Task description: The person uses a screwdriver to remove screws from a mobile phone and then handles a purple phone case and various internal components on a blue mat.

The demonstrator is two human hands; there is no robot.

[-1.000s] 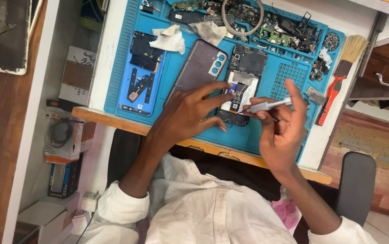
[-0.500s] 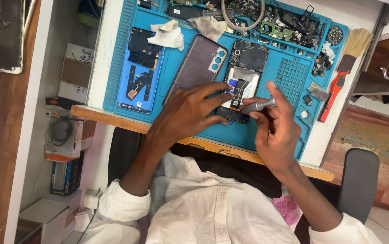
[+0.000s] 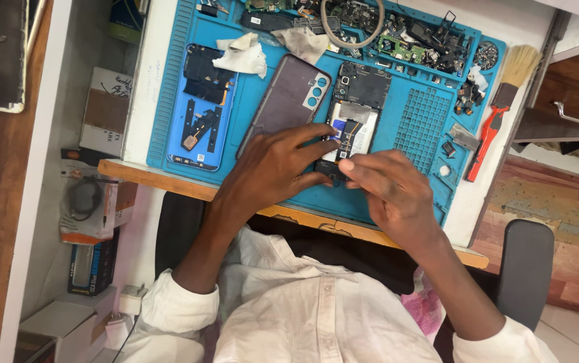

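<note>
Here both hands pressed the open phone (image 3: 355,121) near the blue mat's (image 3: 424,181) front edge: left hand (image 3: 273,165) flat, right hand (image 3: 387,191) pinching; grey back cover (image 3: 288,101) beside.

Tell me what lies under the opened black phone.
The opened black phone lies on the blue silicone repair mat. Both hands, left and right, cover its lower end.

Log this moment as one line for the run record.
left hand: fingers resting on opened phone | right hand: fingertips at phone's lower edge, grasp unclear | blue mat: back cover beside phone
</note>
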